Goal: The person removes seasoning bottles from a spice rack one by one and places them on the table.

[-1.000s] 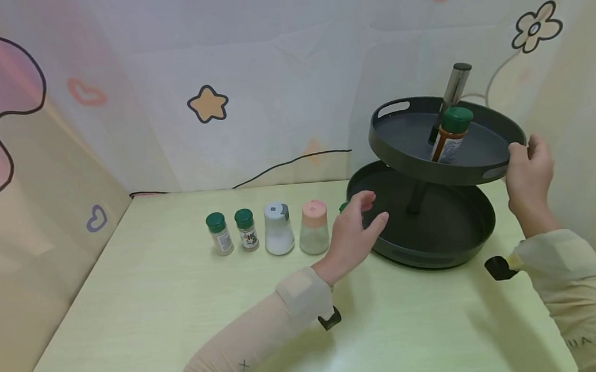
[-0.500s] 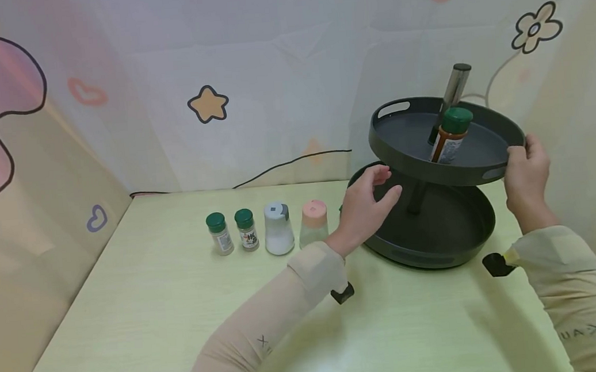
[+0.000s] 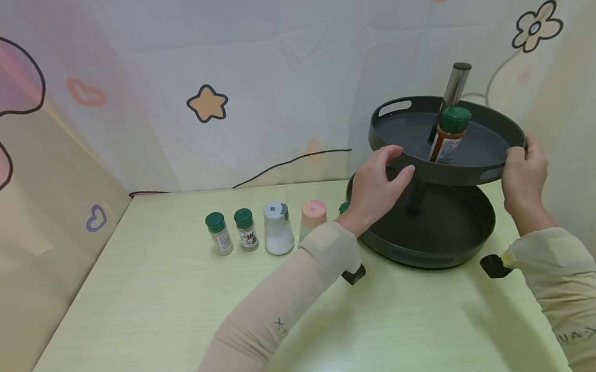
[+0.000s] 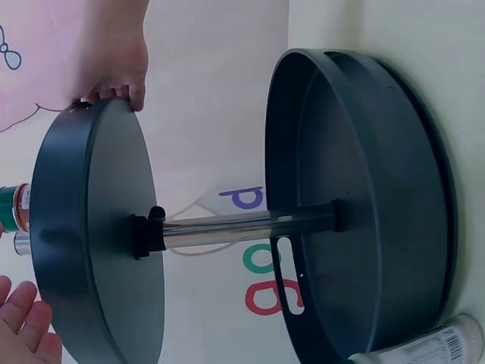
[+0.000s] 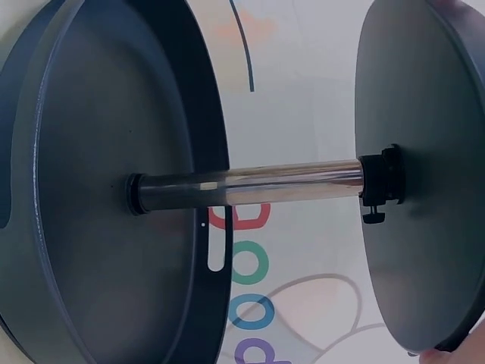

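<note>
A two-tier black round tray stand is at right in the head view, its upper tray (image 3: pixel 421 173) raised on a metal pole (image 3: pixel 457 85) above the lower tray (image 3: pixel 432 251). A jar with a green cap and reddish contents (image 3: pixel 447 135) stands on the upper tray. My right hand (image 3: pixel 526 178) grips the upper tray's right rim at the handle slot. My left hand (image 3: pixel 373 189) hovers by that tray's front-left rim, thumb and fingers spread, holding nothing. Under the upper tray, the right wrist view shows a black clamp (image 5: pixel 383 178) with a small knob.
In a row left of the stand are two small green-capped jars (image 3: pixel 220 234) (image 3: pixel 247 230), a grey-topped shaker (image 3: pixel 278 230) and a pink-topped one (image 3: pixel 313 215). Another green cap (image 3: pixel 343 207) shows partly behind my left wrist. A patterned curtain (image 3: pixel 271 95) hangs behind the table.
My left hand has moved up and right, from beside the lower tray to the upper tray's front-left rim. My right hand keeps its grip, shifting only slightly.
</note>
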Tool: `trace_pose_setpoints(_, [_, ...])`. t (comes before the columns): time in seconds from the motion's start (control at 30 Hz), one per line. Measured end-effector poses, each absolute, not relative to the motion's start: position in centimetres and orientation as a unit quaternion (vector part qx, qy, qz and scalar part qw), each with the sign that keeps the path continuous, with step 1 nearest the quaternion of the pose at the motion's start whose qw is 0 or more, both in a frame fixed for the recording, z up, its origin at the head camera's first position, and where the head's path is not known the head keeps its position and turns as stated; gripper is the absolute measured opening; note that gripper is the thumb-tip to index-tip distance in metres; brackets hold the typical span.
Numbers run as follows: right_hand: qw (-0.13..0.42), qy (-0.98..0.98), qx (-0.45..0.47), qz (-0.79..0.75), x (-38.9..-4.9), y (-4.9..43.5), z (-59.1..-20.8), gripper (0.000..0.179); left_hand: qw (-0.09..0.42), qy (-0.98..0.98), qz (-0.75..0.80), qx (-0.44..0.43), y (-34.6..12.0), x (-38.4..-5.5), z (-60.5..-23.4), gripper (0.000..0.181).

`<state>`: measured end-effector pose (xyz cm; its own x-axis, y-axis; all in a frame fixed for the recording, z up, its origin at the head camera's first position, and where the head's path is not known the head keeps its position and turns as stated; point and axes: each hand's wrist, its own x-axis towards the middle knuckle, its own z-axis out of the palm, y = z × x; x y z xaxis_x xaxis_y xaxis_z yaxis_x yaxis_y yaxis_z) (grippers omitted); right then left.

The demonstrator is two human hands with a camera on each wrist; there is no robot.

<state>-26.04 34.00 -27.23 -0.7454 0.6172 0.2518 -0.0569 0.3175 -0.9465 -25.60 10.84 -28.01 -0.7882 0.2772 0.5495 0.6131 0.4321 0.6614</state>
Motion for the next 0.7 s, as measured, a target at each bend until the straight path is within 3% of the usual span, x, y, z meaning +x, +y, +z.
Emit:
trace_pose_setpoints(0.23, [0.309,-0.752,-0.195,0.55,-25.8,33.6,-27.2,0.023,0.201,-0.844,-0.416,-0.271,11.6,-26.4,-26.9,0.041])
trace_pose_setpoints(0.7, [0.322,-0.745,-0.196,0.55,-25.8,33.2,-27.3,0.023,0.146,-0.907,-0.311,-0.243,13.5,-27.6,-24.7,0.057])
